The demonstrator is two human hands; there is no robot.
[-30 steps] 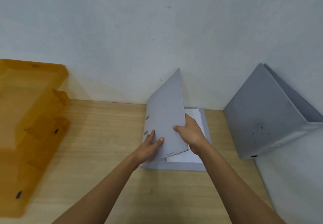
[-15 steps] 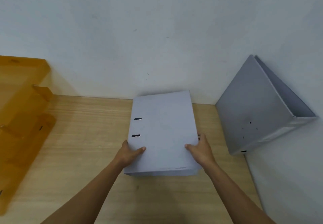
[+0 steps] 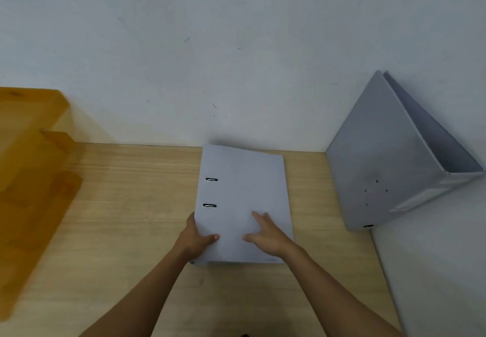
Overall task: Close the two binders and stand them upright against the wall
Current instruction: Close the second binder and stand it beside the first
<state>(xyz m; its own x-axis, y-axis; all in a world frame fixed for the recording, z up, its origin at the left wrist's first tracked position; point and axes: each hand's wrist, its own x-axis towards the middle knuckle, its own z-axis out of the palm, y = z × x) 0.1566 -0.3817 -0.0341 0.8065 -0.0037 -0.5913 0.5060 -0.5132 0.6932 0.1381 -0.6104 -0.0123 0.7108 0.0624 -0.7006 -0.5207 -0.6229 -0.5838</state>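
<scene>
So the grey lever-arch binder (image 3: 243, 202) is lying flat and closed on the table (image 3: 131, 205), long axis running away from the person toward the back wall (image 3: 236, 60), far short edge almost at the wall's foot. Spine side is on the left, going by the two slots along that edge.

Left hand (image 3: 196, 236) is curled over the near-left edge, thumb on top of the cover and the other fingers tucked out of sight down the spine side, so it looks like a real grip. Right hand (image 3: 265, 234) is just lying flat and spread on the cover near the front edge, holding nothing, only pressing.

My guess is that the stand-up pivots on that far edge: lift the near end and it tips up toward the wall. Both hands are already at the near end, left a bit better placed.

Second binder (image 3: 389, 158) is leaning tilted in the right corner, covers gaping at the top.
</scene>
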